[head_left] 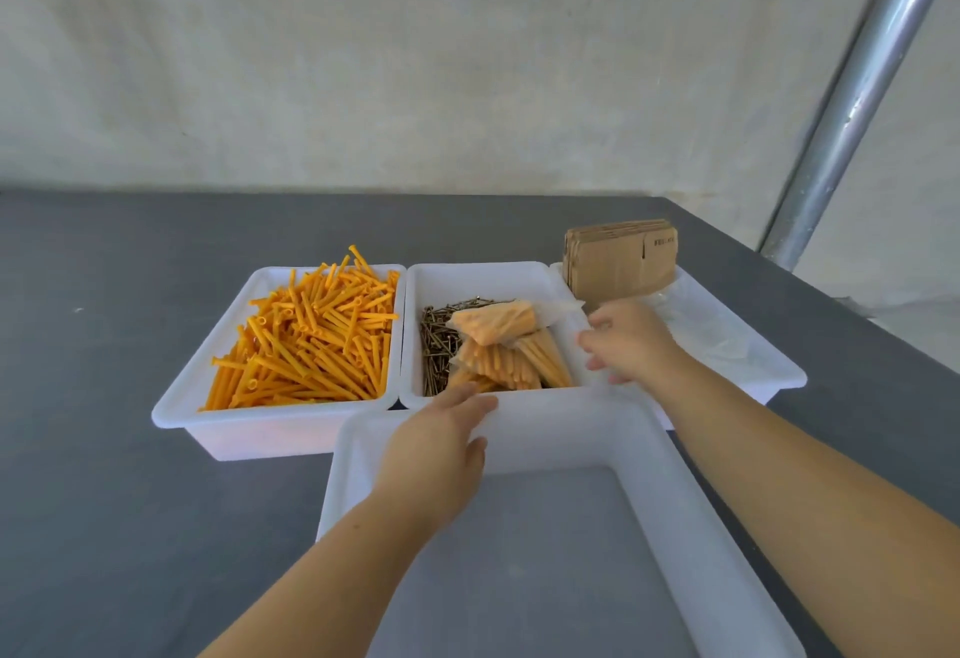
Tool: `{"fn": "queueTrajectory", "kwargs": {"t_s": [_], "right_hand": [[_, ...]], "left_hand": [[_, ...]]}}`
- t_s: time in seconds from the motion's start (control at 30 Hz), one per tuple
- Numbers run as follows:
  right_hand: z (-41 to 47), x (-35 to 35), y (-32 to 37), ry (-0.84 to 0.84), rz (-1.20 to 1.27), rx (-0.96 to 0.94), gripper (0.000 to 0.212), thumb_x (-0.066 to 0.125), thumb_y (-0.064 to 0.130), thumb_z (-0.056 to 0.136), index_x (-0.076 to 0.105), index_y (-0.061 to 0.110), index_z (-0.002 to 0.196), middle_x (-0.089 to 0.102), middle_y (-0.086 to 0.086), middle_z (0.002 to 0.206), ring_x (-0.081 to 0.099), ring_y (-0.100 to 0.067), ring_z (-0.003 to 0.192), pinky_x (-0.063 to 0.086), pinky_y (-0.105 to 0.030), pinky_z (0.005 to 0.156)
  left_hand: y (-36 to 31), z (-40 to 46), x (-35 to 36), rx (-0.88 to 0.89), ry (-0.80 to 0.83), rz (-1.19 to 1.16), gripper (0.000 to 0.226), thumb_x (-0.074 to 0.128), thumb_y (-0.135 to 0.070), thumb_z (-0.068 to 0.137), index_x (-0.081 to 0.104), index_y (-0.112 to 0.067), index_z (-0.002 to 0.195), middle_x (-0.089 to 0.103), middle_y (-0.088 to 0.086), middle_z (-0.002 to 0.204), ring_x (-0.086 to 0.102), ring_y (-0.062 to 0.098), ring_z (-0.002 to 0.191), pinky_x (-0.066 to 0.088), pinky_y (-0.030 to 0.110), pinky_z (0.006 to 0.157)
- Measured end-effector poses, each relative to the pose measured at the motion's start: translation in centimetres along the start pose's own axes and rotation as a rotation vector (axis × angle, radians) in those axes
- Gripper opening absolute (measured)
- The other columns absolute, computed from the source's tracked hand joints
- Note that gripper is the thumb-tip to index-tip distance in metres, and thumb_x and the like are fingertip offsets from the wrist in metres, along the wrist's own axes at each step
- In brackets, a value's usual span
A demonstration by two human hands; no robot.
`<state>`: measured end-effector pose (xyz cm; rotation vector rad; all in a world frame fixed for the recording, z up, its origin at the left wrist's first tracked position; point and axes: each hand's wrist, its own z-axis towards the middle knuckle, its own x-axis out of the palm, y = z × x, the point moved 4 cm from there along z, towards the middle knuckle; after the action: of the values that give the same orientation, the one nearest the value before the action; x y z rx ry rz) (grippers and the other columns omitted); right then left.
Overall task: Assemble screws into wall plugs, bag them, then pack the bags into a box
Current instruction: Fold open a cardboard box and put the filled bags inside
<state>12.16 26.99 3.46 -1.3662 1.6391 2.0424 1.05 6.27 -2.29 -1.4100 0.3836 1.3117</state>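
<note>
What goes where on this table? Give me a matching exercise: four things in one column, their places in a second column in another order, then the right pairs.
Things
1. orange wall plugs
2. loose screws
3. flattened cardboard boxes
4. left hand

Places
A. standing at the far end of the right tray
B. on the far rim of the near empty tray
C. heaped in the left tray
D. in the middle tray, beside filled bags

Pairs: 1-C, 2-D, 3-A, 4-B
</note>
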Motion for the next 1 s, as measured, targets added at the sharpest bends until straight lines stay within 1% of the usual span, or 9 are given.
{"fn": "queueTrajectory", "kwargs": {"t_s": [0.1,0.17,0.23,0.3,0.4,0.6,0.8,0.93,1.0], "right_hand": [[-3.0,-2.2,-1.8,-0.151,-0.416,-0.185,0.028,0.063,0.034,0.088,0.061,0.012,0.071,0.063,-0.003,0.068,0.063,-0.024,0.07,0.041,-0.027,0.051],[-5.1,-3.3,-3.6,-0.159,-0.651,-0.154,0.034,0.061,0.052,0.086,0.056,0.019,0.076,0.06,0.004,0.069,0.057,-0.015,0.064,0.032,-0.025,0.048],[-6.6,-3.6,-5.2,-0.008,-0.729,-0.065,0.037,0.06,0.056,0.085,0.049,0.022,0.077,0.059,0.006,0.067,0.057,-0.009,0.052,0.034,-0.024,0.044],[-7.6,-2.7,-5.9,0.156,-0.584,-0.026,0.029,0.063,0.04,0.088,0.051,0.017,0.076,0.062,0.002,0.062,0.057,-0.01,0.039,0.039,-0.024,0.04],[-8.3,-1.1,-4.9,0.154,-0.459,-0.121,0.021,0.064,0.024,0.088,0.052,0.015,0.074,0.062,-0.005,0.074,0.056,-0.014,0.047,0.049,-0.024,0.044],[-9.5,4.5,0.0,0.21,-0.3,-0.278,0.024,0.065,0.027,0.09,0.052,0.021,0.072,0.062,0.001,0.064,0.064,-0.016,0.049,0.055,-0.026,0.05],[-10.6,8.9,3.1,0.415,-0.039,-0.251,0.012,0.056,0.024,0.094,0.06,0.014,0.089,0.067,-0.003,0.056,0.065,-0.015,0.045,0.053,-0.026,0.047],[-10.9,8.6,3.3,0.662,0.117,-0.185,0.012,0.049,0.025,0.099,0.054,0.017,0.108,0.074,-0.005,0.078,0.074,-0.017,0.064,0.051,-0.024,0.047],[-10.1,7.3,3.0,0.674,0.098,-0.195,0.008,0.049,0.028,0.101,0.05,0.023,0.107,0.076,-0.003,0.078,0.072,-0.015,0.062,0.046,-0.022,0.045]], "left_hand": [[0.0,0.3,-0.3,-0.014,0.017,0.004,0.045,0.055,-0.026,0.096,0.051,-0.032,0.141,0.037,-0.014,0.154,0.059,0.014,0.116,0.041,0.022,0.096],[-0.1,0.3,-0.6,-0.016,0.018,0.028,0.044,0.057,-0.028,0.096,0.054,-0.03,0.139,0.041,-0.012,0.151,0.06,0.014,0.115,0.04,0.024,0.097],[-0.2,0.5,-0.9,-0.023,0.013,0.049,0.042,0.06,-0.029,0.094,0.058,-0.027,0.135,0.047,-0.009,0.147,0.061,0.015,0.11,0.043,0.025,0.094],[-0.5,0.7,-1.2,-0.048,0.024,0.089,0.041,0.061,-0.032,0.093,0.06,-0.025,0.133,0.05,-0.007,0.142,0.062,0.017,0.107,0.045,0.026,0.091],[-1.5,1.0,-1.8,-0.063,0.064,0.209,0.04,0.059,-0.036,0.094,0.058,-0.024,0.132,0.043,-0.004,0.142,0.057,0.02,0.114,0.048,0.03,0.088],[-4.3,1.6,-3.3,0.07,0.018,0.197,0.028,0.053,-0.02,0.096,0.062,-0.02,0.122,0.051,-0.001,0.13,0.057,0.02,0.109,0.053,0.037,0.085],[-4.8,1.5,-2.8,0.1,0.003,0.122,0.039,0.05,-0.003,0.089,0.066,-0.019,0.121,0.057,0.003,0.121,0.056,0.023,0.109,0.049,0.038,0.091],[-3.8,1.7,-2.7,0.063,-0.068,0.025,0.036,0.049,-0.003,0.09,0.068,-0.012,0.119,0.063,0.009,0.116,0.057,0.025,0.109,0.044,0.032,0.09],[-3.2,2.2,-2.4,0.04,-0.103,-0.003,0.031,0.053,-0.01,0.093,0.068,-0.014,0.12,0.063,0.007,0.116,0.059,0.023,0.105,0.044,0.029,0.086]]}}
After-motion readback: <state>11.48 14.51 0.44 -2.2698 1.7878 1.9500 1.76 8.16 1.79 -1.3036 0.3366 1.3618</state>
